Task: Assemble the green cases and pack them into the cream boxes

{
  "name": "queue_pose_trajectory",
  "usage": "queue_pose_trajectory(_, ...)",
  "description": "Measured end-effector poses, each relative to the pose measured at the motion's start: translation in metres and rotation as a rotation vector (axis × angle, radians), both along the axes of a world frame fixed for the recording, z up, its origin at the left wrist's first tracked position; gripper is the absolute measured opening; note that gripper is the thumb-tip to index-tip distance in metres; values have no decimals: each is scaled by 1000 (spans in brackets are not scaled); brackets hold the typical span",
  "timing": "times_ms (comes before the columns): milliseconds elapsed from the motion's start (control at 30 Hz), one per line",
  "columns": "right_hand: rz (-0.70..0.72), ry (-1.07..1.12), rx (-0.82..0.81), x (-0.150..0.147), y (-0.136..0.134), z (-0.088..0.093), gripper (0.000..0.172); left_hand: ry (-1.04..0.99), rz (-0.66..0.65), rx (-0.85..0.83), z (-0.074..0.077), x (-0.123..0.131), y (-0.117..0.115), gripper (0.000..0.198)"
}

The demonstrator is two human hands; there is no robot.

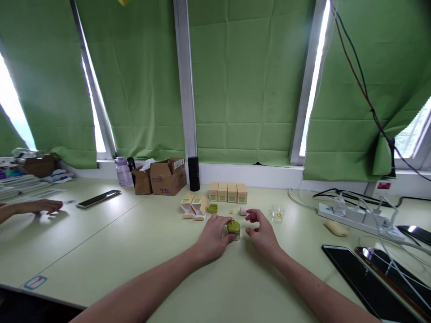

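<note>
My left hand point(213, 235) rests on the table with its fingers closed around a small clear jar with a green lid point(233, 228). My right hand point(261, 231) hovers just right of the jar, fingers curled and apart, holding nothing. Behind the hands lie a green lid point(213, 208), a tiny yellow piece point(231, 211), a pinkish cap point(243, 211) and a clear open jar point(278, 214). Several small beige boxes point(228, 192) stand in a row farther back. Two opened beige boxes point(194, 207) lie to their left.
Brown cardboard boxes point(164, 175), a black cylinder point(193, 173) and a purple bottle point(123, 171) stand by the window sill. A power strip point(355, 216) with cables and dark phones point(353, 273) lie at the right. Another person's hand point(40, 206) rests at the far left near a phone point(98, 198).
</note>
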State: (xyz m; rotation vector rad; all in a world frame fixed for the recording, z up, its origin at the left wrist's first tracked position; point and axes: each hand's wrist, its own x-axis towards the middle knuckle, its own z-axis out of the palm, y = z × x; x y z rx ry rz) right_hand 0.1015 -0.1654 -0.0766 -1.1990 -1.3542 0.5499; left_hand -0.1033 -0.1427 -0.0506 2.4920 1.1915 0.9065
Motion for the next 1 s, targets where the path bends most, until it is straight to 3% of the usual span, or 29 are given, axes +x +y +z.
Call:
queue_pose_trajectory(433, 1, -15, -10, -1, 0, -2, 50, 35, 41, 1, 3, 1, -3, 50)
queue_pose_trajectory(533, -9, -22, -18, -1, -2, 1, 48, 43, 113, 18, 17, -4, 2, 41)
queue_pose_trajectory(667, -12, -24, -27, -2, -4, 5, 44, 184, 326, 169, 45, -24, 19, 27)
queue_pose_trajectory(767, -11, -34, -30, -2, -5, 5, 42, 302, 472, 152, 57, -43, 35, 28)
queue_pose_trajectory(833, -10, -38, -25, -3, -5, 5, 42, 346, 478, 56, 57, -52, 43, 32)
queue_pose_trajectory(1000, -8, -50, -5, -4, -6, 4, 42, 360, 457, -5, 43, -58, 56, 33)
